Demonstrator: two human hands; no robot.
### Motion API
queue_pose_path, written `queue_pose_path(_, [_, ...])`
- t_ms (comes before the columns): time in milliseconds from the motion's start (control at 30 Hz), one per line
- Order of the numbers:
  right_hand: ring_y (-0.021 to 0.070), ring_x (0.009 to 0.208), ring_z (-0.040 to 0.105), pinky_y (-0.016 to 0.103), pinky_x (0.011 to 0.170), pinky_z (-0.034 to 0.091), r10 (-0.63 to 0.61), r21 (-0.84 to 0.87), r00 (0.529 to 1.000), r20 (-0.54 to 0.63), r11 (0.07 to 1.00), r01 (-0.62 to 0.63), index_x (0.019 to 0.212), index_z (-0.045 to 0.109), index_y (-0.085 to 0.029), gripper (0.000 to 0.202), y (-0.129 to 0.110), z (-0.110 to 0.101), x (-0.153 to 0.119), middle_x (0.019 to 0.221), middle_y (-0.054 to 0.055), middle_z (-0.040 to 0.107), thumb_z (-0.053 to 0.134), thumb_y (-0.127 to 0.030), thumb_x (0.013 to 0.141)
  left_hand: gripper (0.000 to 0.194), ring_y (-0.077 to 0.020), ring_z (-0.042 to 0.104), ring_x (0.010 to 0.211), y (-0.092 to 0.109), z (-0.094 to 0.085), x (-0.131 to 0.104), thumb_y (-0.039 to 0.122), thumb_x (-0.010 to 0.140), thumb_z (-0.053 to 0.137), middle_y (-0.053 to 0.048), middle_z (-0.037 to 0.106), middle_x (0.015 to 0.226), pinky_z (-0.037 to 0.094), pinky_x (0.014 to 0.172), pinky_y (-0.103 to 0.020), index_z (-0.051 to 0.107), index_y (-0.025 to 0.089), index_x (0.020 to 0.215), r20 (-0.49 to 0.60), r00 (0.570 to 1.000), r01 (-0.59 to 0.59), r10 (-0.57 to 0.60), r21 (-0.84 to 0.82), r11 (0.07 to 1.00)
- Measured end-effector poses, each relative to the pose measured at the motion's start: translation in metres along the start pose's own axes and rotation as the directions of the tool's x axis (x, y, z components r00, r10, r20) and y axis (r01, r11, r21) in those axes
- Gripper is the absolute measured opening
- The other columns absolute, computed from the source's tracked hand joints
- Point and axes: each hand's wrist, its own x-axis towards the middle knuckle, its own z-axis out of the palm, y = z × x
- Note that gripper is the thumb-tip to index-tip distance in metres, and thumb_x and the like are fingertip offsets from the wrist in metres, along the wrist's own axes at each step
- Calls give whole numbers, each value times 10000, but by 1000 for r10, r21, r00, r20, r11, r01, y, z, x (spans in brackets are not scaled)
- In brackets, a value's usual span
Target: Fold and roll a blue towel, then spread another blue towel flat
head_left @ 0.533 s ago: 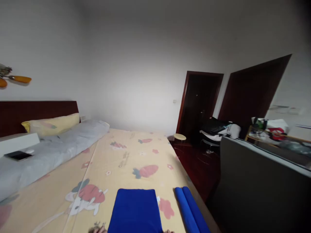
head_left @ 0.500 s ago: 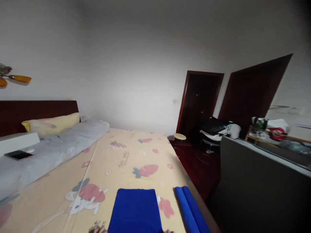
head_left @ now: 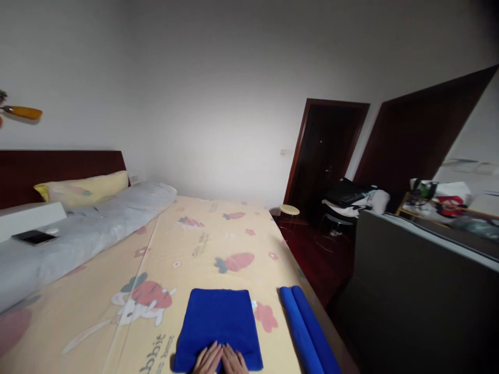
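Observation:
A folded blue towel (head_left: 218,319) lies flat on the yellow strawberry-print bed sheet (head_left: 202,249), near the bed's foot. My left hand (head_left: 207,359) and my right hand (head_left: 235,360) rest side by side, flat and palm down, on the towel's near edge, fingers together and pointing away from me. Only the fingers and part of each hand show above the frame's bottom edge. To the right of the towel lie two rolled blue towels (head_left: 307,332) along the bed's right edge.
A grey quilt (head_left: 78,239) and a yellow pillow (head_left: 83,189) lie at the headboard on the left, with a dark tablet (head_left: 33,237) on a white ledge. A dark panel (head_left: 413,291) stands right of the bed. Beyond are a round stool (head_left: 289,210), cluttered chair and doors.
The view has tilted downward. Both hands, earlier just fingertips at the bottom edge beside the towel, now lie together on top of the folded towel's near edge.

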Motion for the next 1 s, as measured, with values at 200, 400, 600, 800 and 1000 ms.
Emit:
queue_pose_path(200, [203, 1037, 681, 323, 835, 547, 66, 16, 984, 164, 997, -69, 1397, 458, -311, 496, 33, -19, -5, 1217, -4, 679, 449, -449, 920, 603, -195, 468, 1337, -17, -6, -14, 345, 954, 387, 54, 387, 1505, 484, 1051, -372, 86, 431, 1469, -90, 996, -1, 5, 38, 999])
queue_pose_path(400, [282, 1171, 609, 448, 899, 542, 226, -114, 920, 321, 973, -200, 1425, 420, -289, 532, 64, -50, -10, 1352, 58, 574, 494, -338, 900, 543, -216, 412, 1380, -37, -29, -28, 292, 975, 322, 22, 353, 1536, 419, 1082, -464, 129, 422, 1465, -90, 984, 161, -151, 111, 981])
queue_pose_path(600, [240, 1178, 607, 374, 939, 530, 203, 60, 892, 403, 967, -247, 1331, 539, -329, 459, -1, -6, 3, 1324, 16, 601, 507, -309, 874, 650, -139, 491, 1316, 2, 12, 0, 147, 904, 366, 51, 458, 1478, 430, 1068, -297, 167, 371, 1481, -226, 974, 15, 32, 204, 979])
queue_pose_path(800, [297, 1231, 560, 509, 956, 513, 378, -74, 795, 474, 917, -392, 1330, 536, -343, 435, 31, -26, -6, 1364, 28, 558, 424, -478, 931, 497, -213, 403, 1387, -19, -13, -17, 468, 968, 300, 28, 365, 1531, 394, 1091, -460, 217, 397, 1453, -128, 947, 311, -296, 127, 942])
queue_pose_path(1000, [322, 1227, 562, 520, 959, 503, 419, -189, 838, 349, 908, -375, 1312, 569, -271, 463, 49, -26, -7, 1368, 89, 553, 431, -486, 926, 495, -252, 360, 1408, -33, -23, -14, 323, 939, 332, -6, 345, 1529, 341, 1122, -530, 337, 337, 1433, -117, 920, 389, -373, 171, 905])
